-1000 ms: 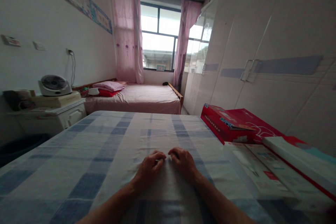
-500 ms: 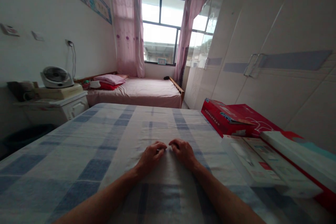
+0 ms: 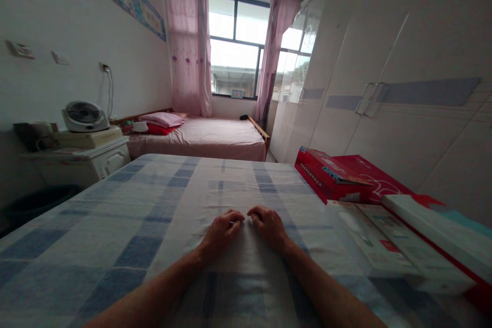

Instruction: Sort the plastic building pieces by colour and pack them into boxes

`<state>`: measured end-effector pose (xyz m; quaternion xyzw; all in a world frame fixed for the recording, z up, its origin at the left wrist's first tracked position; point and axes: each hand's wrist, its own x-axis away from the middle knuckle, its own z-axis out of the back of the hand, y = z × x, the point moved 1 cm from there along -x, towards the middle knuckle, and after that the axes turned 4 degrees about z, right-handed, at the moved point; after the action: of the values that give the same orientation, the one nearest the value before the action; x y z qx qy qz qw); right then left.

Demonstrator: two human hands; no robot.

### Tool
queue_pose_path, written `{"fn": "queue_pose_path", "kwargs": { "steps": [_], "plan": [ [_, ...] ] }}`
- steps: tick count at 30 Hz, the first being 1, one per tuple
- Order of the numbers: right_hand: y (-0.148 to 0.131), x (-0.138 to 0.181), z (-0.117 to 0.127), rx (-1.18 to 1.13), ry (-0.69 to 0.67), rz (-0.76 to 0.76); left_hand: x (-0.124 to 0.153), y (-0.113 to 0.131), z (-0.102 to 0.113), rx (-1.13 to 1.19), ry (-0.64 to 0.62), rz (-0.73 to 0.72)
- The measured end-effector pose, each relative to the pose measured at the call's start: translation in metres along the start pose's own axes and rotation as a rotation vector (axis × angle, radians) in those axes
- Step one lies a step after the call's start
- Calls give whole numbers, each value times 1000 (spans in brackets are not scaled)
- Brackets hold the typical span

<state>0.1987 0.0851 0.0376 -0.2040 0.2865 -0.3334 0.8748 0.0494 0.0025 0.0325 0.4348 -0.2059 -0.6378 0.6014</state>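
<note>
My left hand (image 3: 222, 231) and my right hand (image 3: 269, 225) lie side by side on a blue-and-white checked sheet (image 3: 161, 215) that covers the bed in front of me. Their fingertips almost meet in the middle. The fingers of both hands are curled down and pinch the fabric of the sheet. Both forearms reach in from the bottom edge.
Red boxes (image 3: 338, 177) and white boxes (image 3: 388, 248) lie on the bed's right side, next to a white wardrobe (image 3: 403, 92). A second, pink bed (image 3: 203, 138) stands under the window. A nightstand (image 3: 82, 161) with a small fan (image 3: 84, 116) is at the left.
The hands keep the same pose on the sheet. Only the head camera has tilted slightly, shifting the room in the picture.
</note>
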Motion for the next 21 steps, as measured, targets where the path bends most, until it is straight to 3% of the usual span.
{"fn": "queue_pose_path", "kwargs": {
  "steps": [21],
  "plan": [
    [5, 0, -5, -6, 21, -9, 0, 4, 0, 34, -11, 29]
  ]
}}
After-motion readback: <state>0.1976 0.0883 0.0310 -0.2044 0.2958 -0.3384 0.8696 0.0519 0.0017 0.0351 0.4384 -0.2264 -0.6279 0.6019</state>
